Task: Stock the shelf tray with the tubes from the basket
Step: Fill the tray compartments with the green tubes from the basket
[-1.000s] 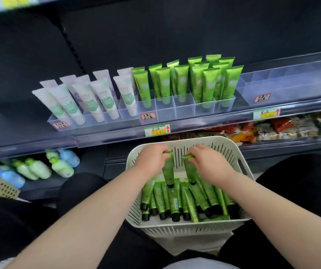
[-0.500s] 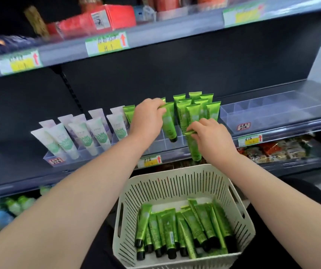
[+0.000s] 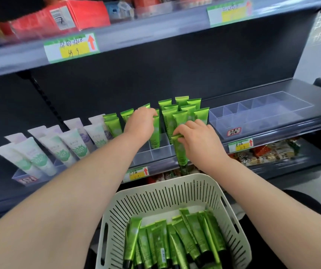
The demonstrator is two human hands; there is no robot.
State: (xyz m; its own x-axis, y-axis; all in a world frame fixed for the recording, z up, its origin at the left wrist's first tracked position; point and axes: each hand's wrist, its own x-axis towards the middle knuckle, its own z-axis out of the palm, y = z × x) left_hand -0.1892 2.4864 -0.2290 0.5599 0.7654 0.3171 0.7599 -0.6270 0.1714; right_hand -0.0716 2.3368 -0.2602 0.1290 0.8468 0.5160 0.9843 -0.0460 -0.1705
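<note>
L hand (image 3: 139, 123) fingers grip green tube (image 3: 155, 135) in shelf tray (image 3: 162, 153), R hand (image 3: 199, 141) fingers pinch 2nd tube (image 3: 182, 152).

I've got the basket (image 3: 156, 191) running off the bottom edge, and the lower ends of several tubes (image 3: 175, 239) inside it go with it. Above the basket, the left hand (image 3: 139, 124) hides its own fingertips and the top of the green tube (image 3: 155, 134) it pinches. Also above the basket, the right hand (image 3: 198, 140) grips a second tube (image 3: 181, 152), its cap end smeared. High above the basket, the red box (image 3: 58, 18) is blurred and cropped, and the price label (image 3: 71, 48) is unreadable. Up and right of the basket, the snack packets (image 3: 268, 155) are mush.
</note>
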